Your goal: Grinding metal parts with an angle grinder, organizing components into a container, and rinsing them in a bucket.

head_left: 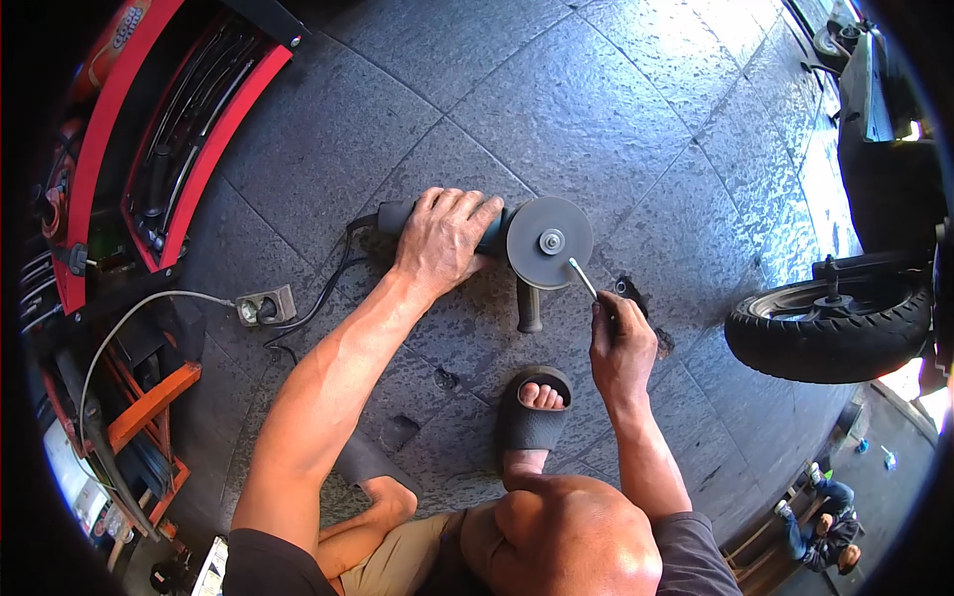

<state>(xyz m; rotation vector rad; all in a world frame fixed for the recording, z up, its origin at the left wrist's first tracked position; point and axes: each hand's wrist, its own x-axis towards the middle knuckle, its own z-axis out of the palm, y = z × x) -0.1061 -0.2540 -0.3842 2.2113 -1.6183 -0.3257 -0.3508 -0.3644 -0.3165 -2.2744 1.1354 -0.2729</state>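
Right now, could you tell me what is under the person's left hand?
The left hand presses down on the dark body of an angle grinder lying on the stone floor. Its grey disc and side handle show; the housing beneath the palm is covered.

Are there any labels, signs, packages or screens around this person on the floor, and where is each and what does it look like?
Label: top left corner, on the red tool cabinet; a rounded orange-red patch with pale markings.
Possible screen or card: bottom edge, left of the person's knee; a small pale tilted rectangle, too small to tell which.
Nothing of the kind shows on the angle grinder.
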